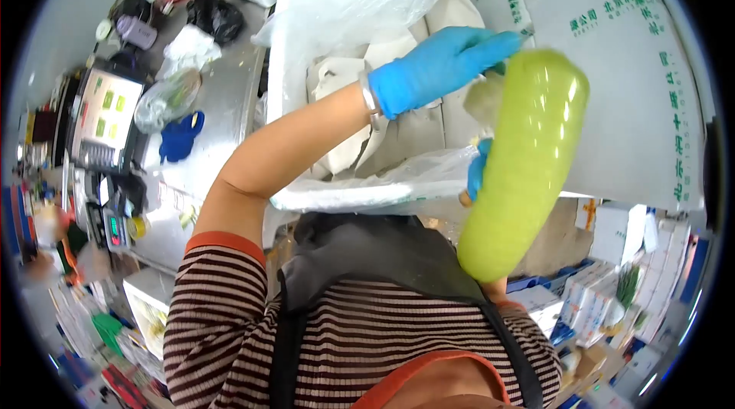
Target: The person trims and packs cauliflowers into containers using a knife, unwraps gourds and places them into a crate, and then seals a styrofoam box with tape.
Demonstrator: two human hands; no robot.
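A long, glossy pale-green gourd [532, 156] stands at a slant in front of my right side. My right hand [478, 172], in a blue glove, is wrapped round its left side; the gourd hides most of that hand. My left hand [440, 68], also blue-gloved, reaches across with its fingers stretched out. Its fingertips are near the gourd's upper end; whether they touch it I cannot tell. Below the left fingers is a pale, blurred thing [484, 101] I cannot name. Under my hands stands a white foam box [329, 198], lined with clear plastic, with pale paper sheets [409, 137] inside.
White foam board [612, 87] with green lettering rises to the right. On the left, a metal counter [230, 114] carries plastic bags [170, 99], a blue glove [181, 136], a screen [107, 114] and a scale [115, 229]. Foam boxes [597, 298] stand at the lower right.
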